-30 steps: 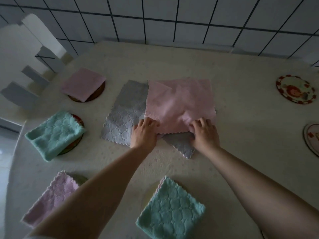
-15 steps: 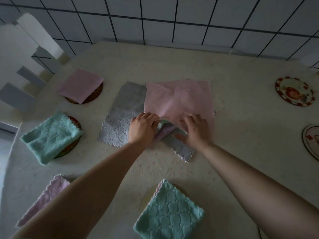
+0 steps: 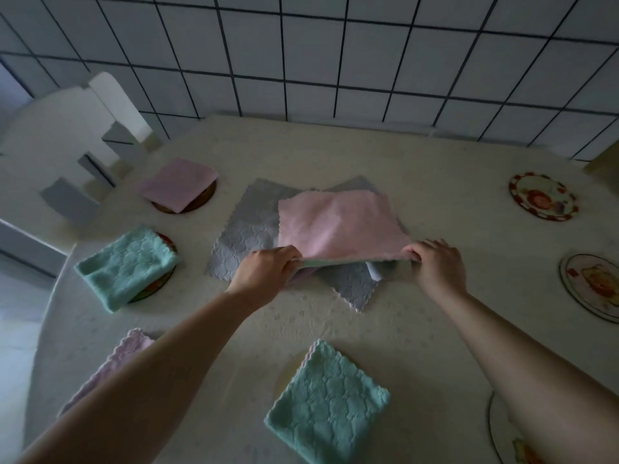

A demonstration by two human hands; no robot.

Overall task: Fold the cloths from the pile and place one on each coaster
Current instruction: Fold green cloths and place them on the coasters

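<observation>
Far left: white chair back point(image 3: 77, 135) beside the table point(image 3: 435, 182). Along the left edge, coasters already dressed: a folded pink cloth point(image 3: 177, 182) on a brown coaster point(image 3: 201, 203); nearer, a folded teal cloth point(image 3: 129, 266) on a dark coaster point(image 3: 159, 285); nearest, a folded lilac cloth point(image 3: 120, 354), partly hidden by the left forearm, its coaster out of sight.

Centre: left hand point(image 3: 263, 274) pinching the near left corner of the pink cloth on top of the pile point(image 3: 335, 229); right hand point(image 3: 437, 262) pinching the near right corner, fingers curled on the hem. Near edge raised off the grey cloths point(image 3: 241, 236), far edge lying on them. Probably soft, light, limp terry: sags between the two grips, no stiffness to hold a crease, so best taken at the corners and pressed flat after each fold. Not fragile, hardly slippery; fuzzy surface likely to drag the grey cloths underneath along. Closer in, a folded teal square point(image 3: 326, 405) over a pale coaster point(image 3: 288, 370).

Right: three bare patterned coasters: a far one point(image 3: 542, 200), a middle one point(image 3: 593, 286) at the frame edge, a near one point(image 3: 502, 426) partly under the right forearm. Open tabletop between pile and these; nothing seen blocking the way, only the forearm over the nearest.
</observation>
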